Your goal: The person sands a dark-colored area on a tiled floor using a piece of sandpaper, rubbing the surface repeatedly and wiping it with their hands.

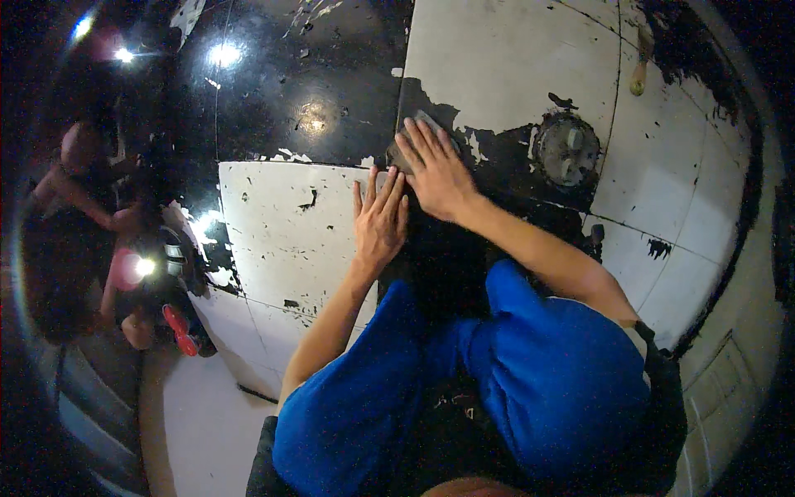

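Note:
My right hand (439, 176) presses a flat grey piece (427, 118) against the floor, its fingers stretched across the top. The piece is mostly under the fingers, so its exact kind does not show. Close beside it, my left hand (381, 219) lies with fingers extended, the tips near or at the lower edge of the grey piece; contact cannot be told. Both hands are over a seam where black coating (290, 99) meets white tile (286, 215). Patchy black remains surround the grey piece.
A round lid (567, 149) is set in the floor at right. A yellowish-handled tool (638, 76) lies at the upper right. At left another person (79, 182) crouches beside bright lights, a red shoe (180, 330) showing. My blue-clad knees (563, 364) are close below my hands.

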`<state>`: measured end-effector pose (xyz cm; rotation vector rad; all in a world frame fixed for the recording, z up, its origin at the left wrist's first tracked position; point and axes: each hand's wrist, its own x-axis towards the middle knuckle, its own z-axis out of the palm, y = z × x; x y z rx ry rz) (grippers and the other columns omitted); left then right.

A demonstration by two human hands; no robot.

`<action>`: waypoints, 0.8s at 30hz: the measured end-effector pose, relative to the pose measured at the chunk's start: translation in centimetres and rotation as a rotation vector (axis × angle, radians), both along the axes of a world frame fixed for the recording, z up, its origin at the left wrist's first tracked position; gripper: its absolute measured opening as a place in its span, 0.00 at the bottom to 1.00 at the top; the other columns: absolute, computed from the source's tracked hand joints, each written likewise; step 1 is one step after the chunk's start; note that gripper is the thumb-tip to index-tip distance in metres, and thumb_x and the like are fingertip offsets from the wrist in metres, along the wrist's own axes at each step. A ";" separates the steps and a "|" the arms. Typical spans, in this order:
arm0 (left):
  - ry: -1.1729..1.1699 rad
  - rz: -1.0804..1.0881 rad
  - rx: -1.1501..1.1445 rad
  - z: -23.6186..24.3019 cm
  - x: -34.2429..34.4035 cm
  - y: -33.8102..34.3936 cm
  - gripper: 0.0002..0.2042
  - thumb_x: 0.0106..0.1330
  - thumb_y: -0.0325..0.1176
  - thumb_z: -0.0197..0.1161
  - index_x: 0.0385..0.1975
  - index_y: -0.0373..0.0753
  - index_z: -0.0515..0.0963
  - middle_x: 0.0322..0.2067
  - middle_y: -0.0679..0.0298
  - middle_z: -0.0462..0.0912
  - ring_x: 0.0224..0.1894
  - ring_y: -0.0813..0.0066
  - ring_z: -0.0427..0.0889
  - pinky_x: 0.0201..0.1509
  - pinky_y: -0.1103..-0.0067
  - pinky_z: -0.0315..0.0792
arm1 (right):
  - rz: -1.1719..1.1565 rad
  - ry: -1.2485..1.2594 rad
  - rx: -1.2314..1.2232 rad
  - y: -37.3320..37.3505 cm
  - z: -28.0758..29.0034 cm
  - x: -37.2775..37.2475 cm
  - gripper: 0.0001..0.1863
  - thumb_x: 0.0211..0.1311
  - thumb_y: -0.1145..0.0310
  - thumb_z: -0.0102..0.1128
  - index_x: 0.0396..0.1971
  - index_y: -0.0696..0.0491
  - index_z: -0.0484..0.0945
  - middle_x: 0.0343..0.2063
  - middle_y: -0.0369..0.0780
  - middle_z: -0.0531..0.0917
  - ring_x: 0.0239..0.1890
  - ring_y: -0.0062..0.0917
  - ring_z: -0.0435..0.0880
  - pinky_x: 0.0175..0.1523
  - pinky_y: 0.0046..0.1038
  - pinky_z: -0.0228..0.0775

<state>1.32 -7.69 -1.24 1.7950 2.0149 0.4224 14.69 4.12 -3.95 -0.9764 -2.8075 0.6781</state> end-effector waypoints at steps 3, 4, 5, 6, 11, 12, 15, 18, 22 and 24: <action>0.028 -0.018 0.001 0.2 -0.8 0.9 0.19 0.73 0.34 0.55 0.63 0.42 0.74 0.68 0.62 0.69 0.76 0.53 0.53 0.77 0.50 0.42 | 0.015 0.073 -0.021 3.7 0.1 0.7 0.43 0.65 0.52 0.55 0.74 0.58 0.52 0.76 0.51 0.48 0.78 0.43 0.45 0.79 0.44 0.33; 0.019 -0.011 -0.001 0.3 -1.1 0.9 0.19 0.73 0.34 0.55 0.62 0.43 0.75 0.68 0.62 0.69 0.76 0.53 0.53 0.77 0.50 0.42 | 0.016 0.075 -0.026 4.7 -0.1 0.2 0.43 0.65 0.52 0.55 0.74 0.58 0.52 0.76 0.51 0.48 0.78 0.43 0.45 0.79 0.44 0.33; 0.003 -0.012 0.018 0.2 -1.3 0.7 0.18 0.73 0.34 0.56 0.60 0.44 0.76 0.68 0.62 0.70 0.76 0.52 0.54 0.77 0.50 0.41 | -0.058 0.108 -0.006 5.6 -0.2 -0.6 0.43 0.64 0.52 0.56 0.73 0.59 0.52 0.76 0.51 0.48 0.78 0.43 0.45 0.79 0.44 0.34; 0.003 -0.009 0.012 0.3 -1.5 0.6 0.18 0.73 0.34 0.56 0.60 0.44 0.76 0.68 0.62 0.70 0.76 0.52 0.54 0.77 0.50 0.41 | -0.128 0.139 0.012 6.0 0.0 -1.1 0.44 0.64 0.52 0.57 0.73 0.59 0.53 0.75 0.50 0.49 0.78 0.43 0.45 0.79 0.43 0.34; -0.020 0.110 0.120 0.0 -2.7 0.4 0.17 0.71 0.31 0.57 0.59 0.43 0.77 0.68 0.60 0.70 0.75 0.49 0.55 0.76 0.49 0.40 | 0.328 0.058 -0.117 1.6 0.4 0.3 0.41 0.63 0.56 0.57 0.72 0.59 0.56 0.75 0.50 0.50 0.77 0.43 0.48 0.79 0.44 0.38; -0.024 0.125 0.152 -0.1 -2.9 0.2 0.17 0.71 0.30 0.57 0.58 0.43 0.77 0.67 0.59 0.70 0.75 0.48 0.54 0.76 0.49 0.39 | 0.317 0.057 -0.123 2.0 0.0 1.3 0.41 0.63 0.56 0.57 0.72 0.59 0.56 0.75 0.50 0.50 0.77 0.43 0.48 0.79 0.44 0.38; 0.001 0.146 0.153 0.4 -4.0 0.0 0.17 0.70 0.29 0.58 0.58 0.43 0.77 0.67 0.58 0.70 0.75 0.46 0.54 0.76 0.48 0.40 | 0.205 0.090 -0.032 5.8 -0.4 1.2 0.40 0.63 0.56 0.58 0.72 0.58 0.57 0.75 0.48 0.51 0.77 0.43 0.49 0.79 0.44 0.39; 0.018 0.143 0.181 0.9 -4.0 0.1 0.19 0.69 0.28 0.58 0.60 0.43 0.75 0.67 0.58 0.70 0.75 0.45 0.55 0.75 0.46 0.42 | -0.070 0.085 0.070 6.4 0.0 -1.0 0.41 0.63 0.53 0.58 0.72 0.57 0.57 0.75 0.48 0.52 0.77 0.42 0.51 0.79 0.42 0.40; 0.045 0.131 0.188 0.8 -4.9 0.5 0.19 0.69 0.28 0.59 0.60 0.43 0.75 0.67 0.58 0.71 0.74 0.45 0.56 0.75 0.46 0.43 | 0.366 0.114 -0.079 5.8 -2.1 1.1 0.40 0.62 0.54 0.58 0.71 0.56 0.60 0.74 0.49 0.54 0.77 0.40 0.52 0.79 0.41 0.40; 0.053 0.125 0.210 1.9 -5.1 0.7 0.19 0.69 0.29 0.59 0.60 0.44 0.75 0.67 0.57 0.71 0.74 0.45 0.56 0.75 0.46 0.43 | 0.232 0.089 0.099 10.3 -1.4 1.3 0.40 0.62 0.56 0.60 0.71 0.58 0.58 0.72 0.50 0.60 0.76 0.41 0.54 0.78 0.40 0.44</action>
